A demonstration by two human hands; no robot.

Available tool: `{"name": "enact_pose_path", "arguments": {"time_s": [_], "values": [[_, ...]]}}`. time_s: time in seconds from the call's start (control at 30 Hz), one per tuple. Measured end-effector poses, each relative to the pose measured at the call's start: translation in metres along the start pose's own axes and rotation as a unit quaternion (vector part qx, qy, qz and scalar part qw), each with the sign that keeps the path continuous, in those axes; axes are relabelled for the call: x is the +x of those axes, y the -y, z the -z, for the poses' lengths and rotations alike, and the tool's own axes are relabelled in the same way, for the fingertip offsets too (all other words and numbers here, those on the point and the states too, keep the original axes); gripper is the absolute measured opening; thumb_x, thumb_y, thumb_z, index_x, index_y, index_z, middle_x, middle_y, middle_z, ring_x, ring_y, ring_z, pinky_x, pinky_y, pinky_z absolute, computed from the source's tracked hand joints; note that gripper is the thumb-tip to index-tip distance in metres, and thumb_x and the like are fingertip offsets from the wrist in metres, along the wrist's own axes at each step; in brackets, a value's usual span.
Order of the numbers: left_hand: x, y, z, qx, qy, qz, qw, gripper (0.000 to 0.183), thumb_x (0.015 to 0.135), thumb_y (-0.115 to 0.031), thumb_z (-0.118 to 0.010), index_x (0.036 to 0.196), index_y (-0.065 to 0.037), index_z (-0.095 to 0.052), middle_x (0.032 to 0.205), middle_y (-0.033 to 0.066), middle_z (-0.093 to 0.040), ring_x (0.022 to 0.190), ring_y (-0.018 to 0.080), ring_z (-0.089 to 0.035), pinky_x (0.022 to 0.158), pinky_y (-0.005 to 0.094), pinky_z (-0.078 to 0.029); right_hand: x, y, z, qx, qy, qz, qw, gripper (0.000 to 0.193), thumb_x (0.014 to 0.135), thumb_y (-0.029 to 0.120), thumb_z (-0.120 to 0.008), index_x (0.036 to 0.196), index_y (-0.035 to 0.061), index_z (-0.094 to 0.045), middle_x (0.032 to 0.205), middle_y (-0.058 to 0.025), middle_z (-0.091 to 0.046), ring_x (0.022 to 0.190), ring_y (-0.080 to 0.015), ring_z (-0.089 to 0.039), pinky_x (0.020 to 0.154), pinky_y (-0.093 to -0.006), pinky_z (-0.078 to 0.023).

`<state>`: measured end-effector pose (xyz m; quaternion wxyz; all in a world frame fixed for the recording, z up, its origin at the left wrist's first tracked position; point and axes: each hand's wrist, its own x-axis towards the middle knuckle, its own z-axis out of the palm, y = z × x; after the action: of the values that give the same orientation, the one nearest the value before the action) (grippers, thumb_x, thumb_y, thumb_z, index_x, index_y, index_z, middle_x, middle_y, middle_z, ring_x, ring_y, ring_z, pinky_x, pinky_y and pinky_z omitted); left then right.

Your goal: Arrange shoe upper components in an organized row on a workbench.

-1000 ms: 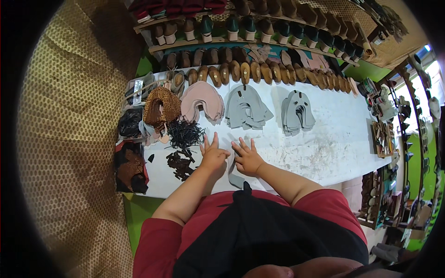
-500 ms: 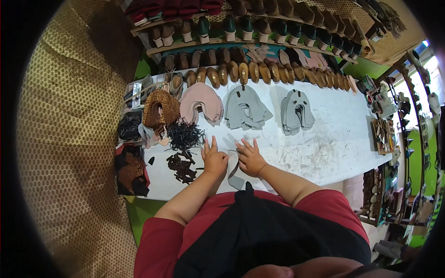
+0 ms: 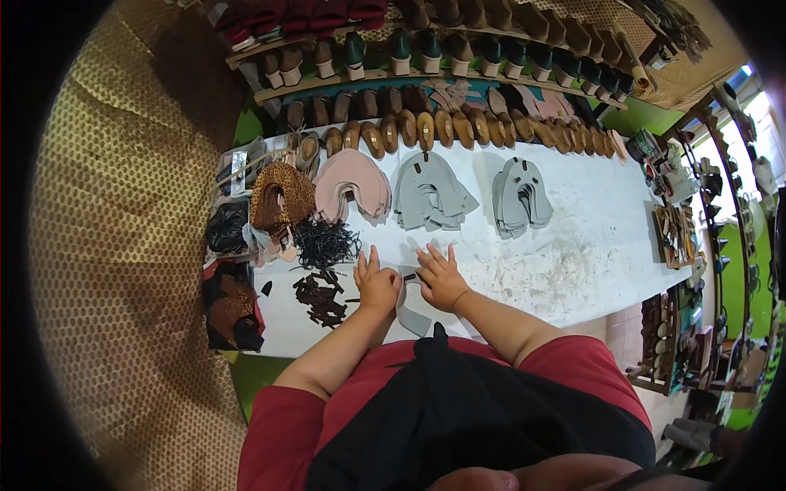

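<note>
A curved grey shoe-upper piece [image 3: 413, 320] is between my hands, its lower end near my apron. My left hand [image 3: 378, 286] pinches its left side with thumb and forefinger, the other fingers spread. My right hand [image 3: 442, 280] pinches the right side in the same way. A short dark strip [image 3: 411, 278] shows at the right fingertips; whether it is fixed to the grey piece I cannot tell. Left of my left hand lies a pile of short dark brown strips [image 3: 319, 299], below a tangle of thin black strips [image 3: 326, 243].
Beyond my hands lie stacks of pink uppers [image 3: 352, 176], grey uppers [image 3: 427, 180] and more grey uppers [image 3: 521, 192], with leopard-print uppers [image 3: 281, 190] at the left. Brown shoe lasts [image 3: 426, 131] line the table's back. A wooden tray of tools [image 3: 673, 237] sits at the right end.
The grey piece has turned and flattened between my hands; its dark curved edge no longer shows. The short dark strip now shows by my right fingertips. Both hands stay nearly in place.
</note>
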<state>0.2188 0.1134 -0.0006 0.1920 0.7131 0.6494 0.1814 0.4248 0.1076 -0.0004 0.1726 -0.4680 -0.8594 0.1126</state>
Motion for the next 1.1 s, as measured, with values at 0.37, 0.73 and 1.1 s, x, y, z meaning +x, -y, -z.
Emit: {"name": "enact_pose_path", "arguments": {"time_s": [0.37, 0.73, 1.1], "values": [[-0.006, 0.003, 0.002, -0.021, -0.016, -0.022, 0.999, 0.01, 0.075, -0.025, -0.075, 0.077, -0.017, -0.078, 0.16, 0.0249, -0.028, 0.146, 0.0494, -0.021, 0.117, 0.0569, -0.016, 0.002, 0.004, 0.007, 0.023, 0.014, 0.04, 0.999, 0.03, 0.086, 0.03, -0.062, 0.113, 0.0213, -0.073, 0.152, -0.0128, -0.041, 0.148, -0.0365, -0.026, 0.114, -0.0729, -0.01], [0.002, -0.007, -0.003, 0.012, -0.032, -0.05, 0.998, 0.011, 0.069, -0.016, -0.068, 0.071, -0.006, -0.073, 0.154, 0.0192, -0.042, 0.143, 0.0423, -0.029, 0.115, 0.0586, -0.02, 0.003, 0.004, 0.012, 0.007, 0.075, 0.033, 0.997, 0.027, 0.078, 0.03, -0.065, 0.093, 0.0089, -0.075, 0.153, -0.013, -0.04, 0.149, -0.0365, -0.022, 0.114, -0.0725, -0.01], [-0.002, -0.007, -0.009, 0.029, -0.064, -0.071, 0.995, 0.015, 0.069, -0.013, -0.066, 0.076, -0.002, -0.072, 0.142, 0.0173, -0.053, 0.138, 0.0417, -0.037, 0.112, 0.0555, -0.025, 0.003, 0.004, 0.012, 0.028, 0.078, 0.039, 0.996, 0.038, 0.077, 0.031, -0.066, 0.107, 0.0085, -0.073, 0.153, -0.0114, -0.039, 0.15, -0.0343, -0.02, 0.115, -0.0713, -0.008]]}}
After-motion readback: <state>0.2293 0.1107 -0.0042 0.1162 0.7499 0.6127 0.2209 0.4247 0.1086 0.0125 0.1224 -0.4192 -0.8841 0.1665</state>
